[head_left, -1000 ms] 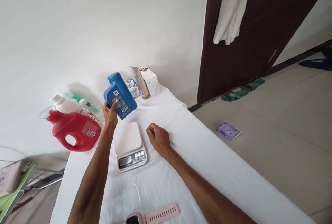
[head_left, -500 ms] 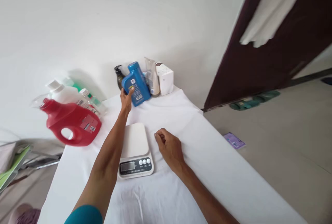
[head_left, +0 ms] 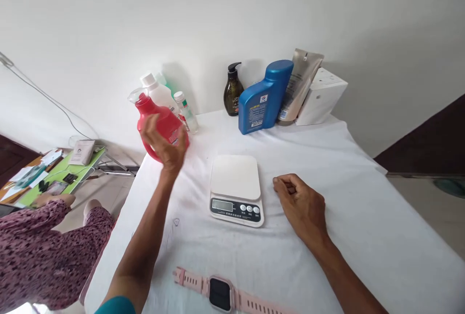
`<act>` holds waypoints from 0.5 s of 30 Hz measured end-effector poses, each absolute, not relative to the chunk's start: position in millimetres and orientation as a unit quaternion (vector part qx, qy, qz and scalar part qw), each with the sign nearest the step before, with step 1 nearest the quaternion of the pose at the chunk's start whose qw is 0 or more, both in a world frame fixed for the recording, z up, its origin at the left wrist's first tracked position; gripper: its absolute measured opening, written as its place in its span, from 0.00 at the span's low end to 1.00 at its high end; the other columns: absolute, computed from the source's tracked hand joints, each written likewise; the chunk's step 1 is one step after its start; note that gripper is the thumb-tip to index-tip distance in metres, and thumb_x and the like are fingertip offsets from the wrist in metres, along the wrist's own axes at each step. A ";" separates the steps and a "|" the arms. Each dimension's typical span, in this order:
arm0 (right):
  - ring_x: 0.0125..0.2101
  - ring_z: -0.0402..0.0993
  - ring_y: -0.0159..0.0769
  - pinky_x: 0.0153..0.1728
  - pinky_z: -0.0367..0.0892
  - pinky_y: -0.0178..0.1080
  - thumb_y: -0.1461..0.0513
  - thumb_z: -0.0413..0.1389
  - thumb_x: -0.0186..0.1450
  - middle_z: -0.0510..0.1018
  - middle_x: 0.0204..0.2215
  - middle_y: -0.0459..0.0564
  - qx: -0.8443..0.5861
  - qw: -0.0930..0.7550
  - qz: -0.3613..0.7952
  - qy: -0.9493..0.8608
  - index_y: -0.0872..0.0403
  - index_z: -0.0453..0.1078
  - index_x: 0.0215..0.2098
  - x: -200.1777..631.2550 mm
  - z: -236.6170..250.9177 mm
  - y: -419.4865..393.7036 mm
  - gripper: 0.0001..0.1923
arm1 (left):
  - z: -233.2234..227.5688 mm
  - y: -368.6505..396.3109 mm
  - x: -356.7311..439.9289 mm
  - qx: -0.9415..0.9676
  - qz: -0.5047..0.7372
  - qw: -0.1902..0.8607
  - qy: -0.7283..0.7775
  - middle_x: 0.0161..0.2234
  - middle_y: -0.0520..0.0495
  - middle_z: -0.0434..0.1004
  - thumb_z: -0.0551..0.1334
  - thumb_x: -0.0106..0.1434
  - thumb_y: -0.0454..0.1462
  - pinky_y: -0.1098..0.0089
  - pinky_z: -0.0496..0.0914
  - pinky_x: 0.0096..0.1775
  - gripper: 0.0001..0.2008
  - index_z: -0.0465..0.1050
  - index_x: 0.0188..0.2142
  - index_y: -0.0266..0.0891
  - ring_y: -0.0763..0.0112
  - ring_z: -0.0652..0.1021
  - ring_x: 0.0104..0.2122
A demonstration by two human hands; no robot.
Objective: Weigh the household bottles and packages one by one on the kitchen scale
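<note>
Left of the scale, left hand is spread apart, red jug just beyond, contact unclear. Right hand is curled together

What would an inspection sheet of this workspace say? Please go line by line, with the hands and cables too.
Surface: white cloth, creased, with small drawn marks.
Things at hand: red jug, partly hidden by the left hand; scale beside the right hand; blue bottle standing at the back.
Clutter: pink watch; dark pump bottle; tube; white box.
Hands: left open, contact with jug unclear; right curled, resting on the cloth.
Cables: thin cable against the wall.
Surroundings: person in patterned clothes by a green table.
</note>
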State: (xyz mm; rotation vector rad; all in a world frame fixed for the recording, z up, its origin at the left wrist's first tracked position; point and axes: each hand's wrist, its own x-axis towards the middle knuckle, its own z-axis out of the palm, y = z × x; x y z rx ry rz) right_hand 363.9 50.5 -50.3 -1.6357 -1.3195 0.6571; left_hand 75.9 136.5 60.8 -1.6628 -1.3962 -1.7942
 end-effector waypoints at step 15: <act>0.28 0.76 0.42 0.34 0.65 0.41 0.48 0.51 0.66 0.81 0.26 0.49 -0.646 0.466 0.258 -0.547 0.49 0.70 0.30 361.6 -47.3 51.1 0.16 | 27.5 134.4 1.0 -0.380 -0.699 -0.147 -0.588 0.16 0.59 0.55 0.70 0.52 0.62 0.70 0.55 0.24 0.30 0.58 0.21 0.44 0.77 0.58 0.19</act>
